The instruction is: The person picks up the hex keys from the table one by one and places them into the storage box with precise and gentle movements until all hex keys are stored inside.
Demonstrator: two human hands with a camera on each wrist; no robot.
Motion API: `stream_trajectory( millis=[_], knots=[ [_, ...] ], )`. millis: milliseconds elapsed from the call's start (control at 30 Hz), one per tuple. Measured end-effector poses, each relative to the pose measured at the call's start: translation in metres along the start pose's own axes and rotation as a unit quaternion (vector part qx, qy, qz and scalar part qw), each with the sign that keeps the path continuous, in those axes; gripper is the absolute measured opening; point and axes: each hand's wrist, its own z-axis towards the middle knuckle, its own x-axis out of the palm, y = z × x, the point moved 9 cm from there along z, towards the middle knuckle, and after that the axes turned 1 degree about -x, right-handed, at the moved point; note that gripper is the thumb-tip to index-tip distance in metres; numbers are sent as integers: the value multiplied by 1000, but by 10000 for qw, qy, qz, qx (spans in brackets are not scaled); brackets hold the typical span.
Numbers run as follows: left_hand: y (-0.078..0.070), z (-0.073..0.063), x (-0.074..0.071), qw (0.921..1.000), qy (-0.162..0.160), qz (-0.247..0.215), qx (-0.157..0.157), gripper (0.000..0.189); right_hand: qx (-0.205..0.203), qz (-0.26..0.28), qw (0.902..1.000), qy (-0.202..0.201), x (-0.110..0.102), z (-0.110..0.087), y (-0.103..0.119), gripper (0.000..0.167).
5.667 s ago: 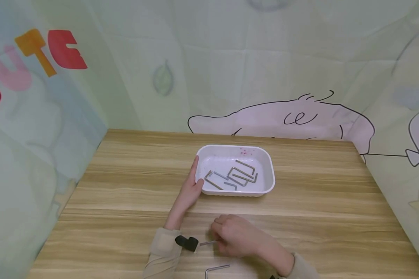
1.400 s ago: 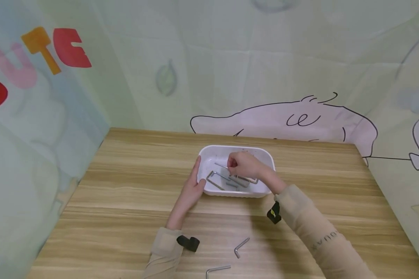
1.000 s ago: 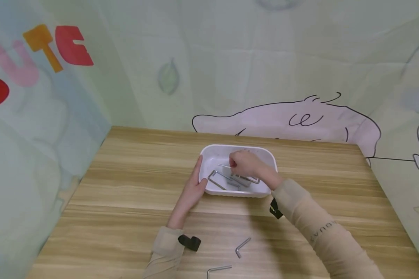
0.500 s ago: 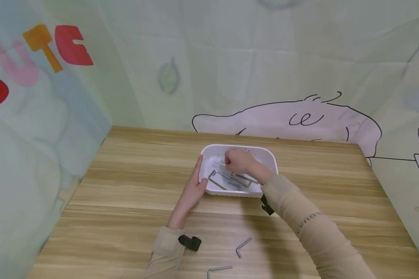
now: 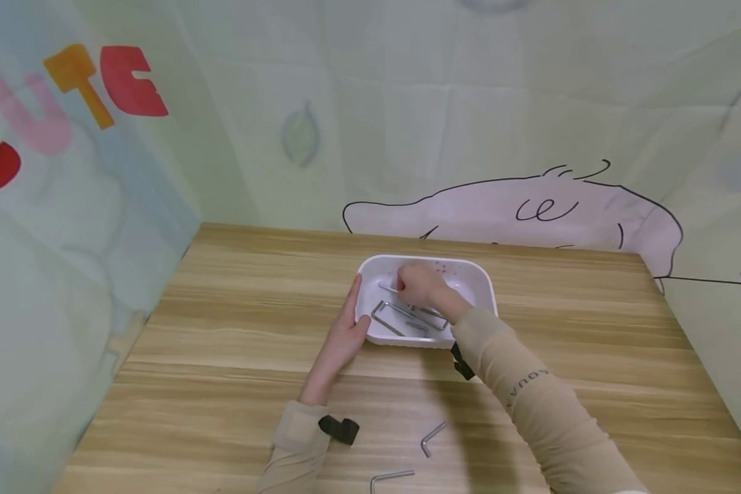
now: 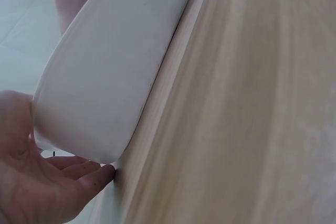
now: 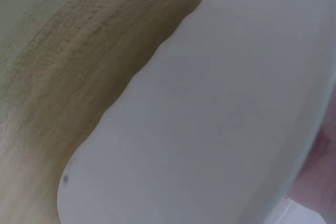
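A white plastic tray (image 5: 407, 342) stands on the table with several L-shaped hex keys (image 5: 385, 322) lying in it, some silver, some brownish. My left hand (image 5: 341, 337) grips the tray's left end, thumb at the rim; in the left wrist view its fingers (image 6: 89, 174) curl around the tray's corner. Inside the tray, my right hand (image 5: 422, 285) pinches a silver hex key (image 5: 386, 288), whose straight end sticks out to the left. The rest of that key is hidden by the fingers. The right wrist view shows mostly the tray's outer wall (image 7: 199, 114).
Two silver hex keys lie on the wooden table (image 5: 253, 295) in front of the tray: a small angled one (image 5: 431, 439) and another (image 5: 392, 475) cut off by the frame's bottom edge. A printed cloth backdrop (image 5: 253, 123) rises behind and beside the table.
From the table in front, my right hand has moved up into the tray, leaving a hex key on the wood. Lately it has shifted slightly left within the tray. The left hand keeps its grip.
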Motion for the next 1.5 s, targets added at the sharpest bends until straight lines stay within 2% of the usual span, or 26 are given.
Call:
stream_trajectory(
  millis=[333, 633, 933, 1300, 1500],
  knots=[
    [0, -2, 1, 10000, 7, 10, -42, 76, 65, -179, 9998, -30, 5, -1, -4, 5],
    [1, -2, 0, 10000, 9, 43, -81, 76, -277, -148, 9991, -271, -12, -12, 8, 6],
    [0, -2, 1, 10000, 47, 34, -62, 75, -505, -240, 9977, -388, -14, -19, 11, 4],
    [1, 0, -1, 10000, 20, 76, 7, 75, -796, 28, 9950, -603, -21, -34, 28, 6],
    [0, -1, -1, 9999, -4, 86, 66, 75, -850, 165, 9947, -561, -21, -44, 39, 7]
  ],
)
